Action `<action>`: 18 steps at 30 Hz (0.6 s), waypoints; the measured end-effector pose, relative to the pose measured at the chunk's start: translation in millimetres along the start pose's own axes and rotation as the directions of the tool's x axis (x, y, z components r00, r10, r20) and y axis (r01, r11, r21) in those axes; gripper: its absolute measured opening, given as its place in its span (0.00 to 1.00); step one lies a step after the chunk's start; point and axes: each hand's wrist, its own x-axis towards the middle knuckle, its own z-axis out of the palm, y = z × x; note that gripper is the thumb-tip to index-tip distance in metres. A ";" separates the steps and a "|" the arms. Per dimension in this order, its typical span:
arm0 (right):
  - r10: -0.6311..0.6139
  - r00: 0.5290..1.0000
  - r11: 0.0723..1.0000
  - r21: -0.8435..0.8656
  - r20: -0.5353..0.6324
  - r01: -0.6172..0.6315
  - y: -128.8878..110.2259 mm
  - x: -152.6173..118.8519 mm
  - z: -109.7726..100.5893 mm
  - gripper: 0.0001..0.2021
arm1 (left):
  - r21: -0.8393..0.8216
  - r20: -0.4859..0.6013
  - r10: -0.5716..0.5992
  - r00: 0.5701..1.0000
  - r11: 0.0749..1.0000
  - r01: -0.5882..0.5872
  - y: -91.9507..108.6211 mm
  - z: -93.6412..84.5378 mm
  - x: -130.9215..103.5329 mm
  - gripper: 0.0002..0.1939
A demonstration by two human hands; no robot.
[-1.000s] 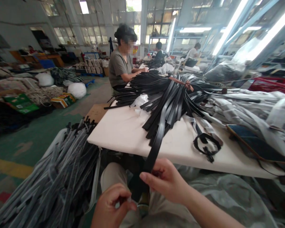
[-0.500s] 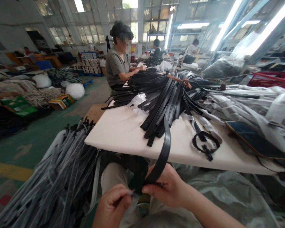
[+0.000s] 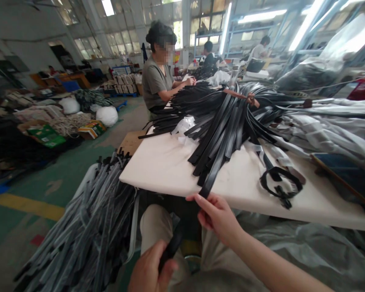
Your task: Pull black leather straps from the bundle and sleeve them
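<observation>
A black strap runs from the bundle over the table's front edge to my hands. My right hand is closed on it at the edge, fingers laid across the band. Lower down, above my lap, my left hand grips the strap's lower length between thumb and fingers. The bundle of black straps lies on the white table, bound with a brown tie. The strap's stretch between my hands is dark and partly blurred.
Left of my knees, a container holds film-wrapped straps. A black looped strap and a dark blue flat object lie at the table's right. White wrapped strips pile behind. A co-worker works across the table.
My left hand, earlier pinching a thin clear piece, now holds the strap. My right hand has moved up the strap to the table edge, and the strap is pulled straighter. The view has shifted left.
</observation>
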 end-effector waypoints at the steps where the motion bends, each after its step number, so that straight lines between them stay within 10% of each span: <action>1: -0.034 0.999 0.999 -0.034 0.027 0.035 1.3 -5.0 4.6 0.25 | 0.118 -0.032 0.036 0.999 0.992 -0.032 -2.6 -0.2 0.8 0.25; 6: -0.144 0.967 0.981 -0.098 0.211 0.168 26.1 -41.7 25.7 0.20 | 0.518 -0.105 0.147 0.984 0.852 -0.073 -9.9 -4.0 6.2 0.10; 13: -0.218 0.945 0.934 -0.230 0.246 0.275 7.4 -47.5 19.2 0.13 | 0.426 -0.166 0.110 0.980 0.904 -0.030 6.7 -2.1 -2.2 0.08; 18: -0.569 0.675 0.536 -0.410 0.469 0.738 -8.2 -37.1 26.1 0.07 | 0.286 -0.166 0.059 0.984 0.958 -0.009 25.0 5.1 -2.6 0.14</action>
